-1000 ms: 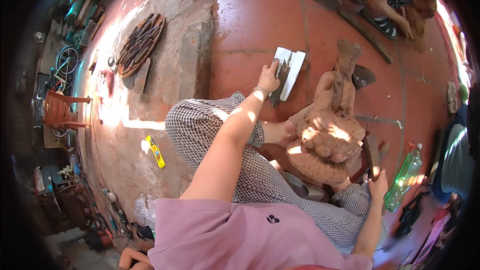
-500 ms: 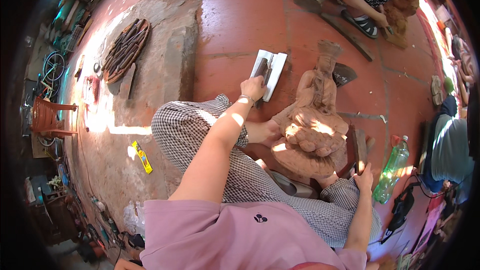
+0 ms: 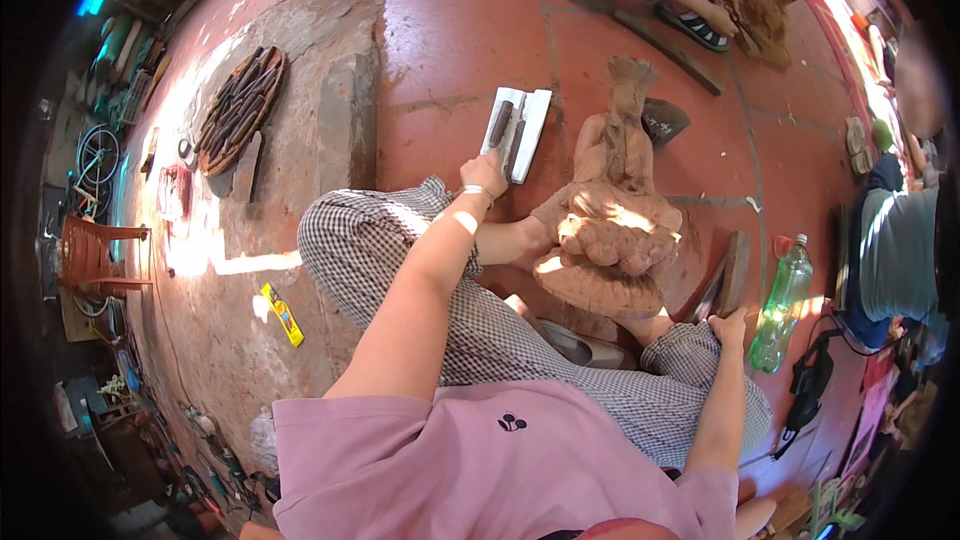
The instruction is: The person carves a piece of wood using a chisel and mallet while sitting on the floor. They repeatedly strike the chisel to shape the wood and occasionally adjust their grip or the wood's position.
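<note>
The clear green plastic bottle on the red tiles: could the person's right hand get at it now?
Probably yes: the right hand is just left of the bottle, with only red tiles visible between them. The brown wooden bar ahead lies off that path; whether the hand grips it is unclear.

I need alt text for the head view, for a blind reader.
A carved wooden statue rests before a seated person, whose left hand is at dark tools on a white sheet. The right hand is beside a wooden block, near a green plastic bottle.
</note>
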